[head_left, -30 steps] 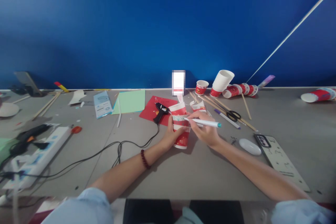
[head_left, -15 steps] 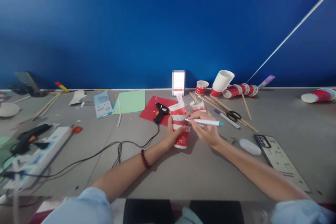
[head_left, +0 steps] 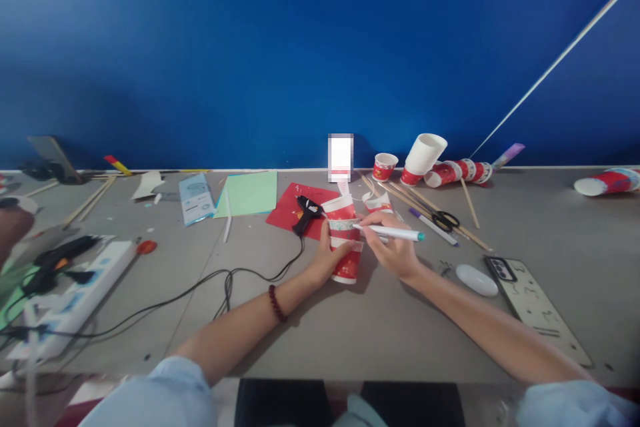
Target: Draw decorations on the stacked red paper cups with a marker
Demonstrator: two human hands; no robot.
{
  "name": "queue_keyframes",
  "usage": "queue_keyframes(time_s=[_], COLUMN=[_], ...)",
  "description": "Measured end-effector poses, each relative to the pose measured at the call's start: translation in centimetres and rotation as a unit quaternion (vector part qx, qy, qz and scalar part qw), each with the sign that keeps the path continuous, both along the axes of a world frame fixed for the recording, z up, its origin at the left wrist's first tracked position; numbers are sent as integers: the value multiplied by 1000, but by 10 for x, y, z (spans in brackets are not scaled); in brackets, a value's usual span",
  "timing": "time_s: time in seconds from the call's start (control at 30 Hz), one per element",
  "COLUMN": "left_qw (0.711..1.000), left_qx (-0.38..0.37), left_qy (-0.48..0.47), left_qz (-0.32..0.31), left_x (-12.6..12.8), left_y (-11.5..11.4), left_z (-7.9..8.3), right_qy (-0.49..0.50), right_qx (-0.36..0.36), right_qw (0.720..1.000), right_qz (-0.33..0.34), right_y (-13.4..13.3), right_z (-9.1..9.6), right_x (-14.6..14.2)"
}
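My left hand [head_left: 329,257] is wrapped round a stack of red and white paper cups [head_left: 345,263], holding it tilted slightly above or on the table; the thumb lies across the lower part. In my right hand [head_left: 393,243] is a white marker [head_left: 400,233] with a teal end pointing right. Its tip meets the white patterned band of the stack, where faint teal lines show. Just left of the cups, a black glue gun [head_left: 307,212] lies on a red paper sheet [head_left: 285,210]. A cut cup piece [head_left: 379,203] sits behind my right hand.
Scissors [head_left: 445,220], a purple-capped marker [head_left: 433,227] and wooden sticks lie to the right. A phone [head_left: 537,307] and a white mouse-like object [head_left: 477,279] are nearer. More cups [head_left: 424,157] stand behind. At left are a power strip [head_left: 85,300], cables and another person's hand [head_left: 15,227].
Another person's hand has come in at the far left edge. My hands, the cups and the marker have barely moved.
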State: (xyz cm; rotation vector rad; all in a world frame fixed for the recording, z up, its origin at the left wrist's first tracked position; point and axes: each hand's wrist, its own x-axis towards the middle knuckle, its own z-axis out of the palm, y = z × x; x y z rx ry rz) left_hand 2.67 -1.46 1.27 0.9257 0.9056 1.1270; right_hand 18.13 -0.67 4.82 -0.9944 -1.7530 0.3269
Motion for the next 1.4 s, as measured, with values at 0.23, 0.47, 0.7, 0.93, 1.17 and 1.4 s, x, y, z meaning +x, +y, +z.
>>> queue_keyframes(time_s=[0.23, 0.47, 0.7, 0.93, 1.17, 1.4], left_qw=[1000, 1000, 1000, 1000, 1000, 1000], left_qx=[4, 2, 9, 15, 22, 18], left_qy=[0, 5, -14, -9, -3, 1], left_qz=[2, 5, 10, 12, 8, 4], left_x=[0, 0, 0, 0, 0, -1], left_y=[0, 1, 2, 2, 2, 1], left_z=[-2, -4, -4, -5, -3, -4], right_qy=[-4, 22, 3, 2, 1, 15], right_qx=[3, -14, -6, -7, 3, -14], right_qw=[1000, 999, 1000, 1000, 1000, 1000], right_qz=[-1, 19, 18, 25, 0, -7], right_y=[1, 1, 0, 0, 0, 0], right_z=[-2, -3, -2, -2, -2, -2], right_x=[1, 2, 0, 0, -1, 0])
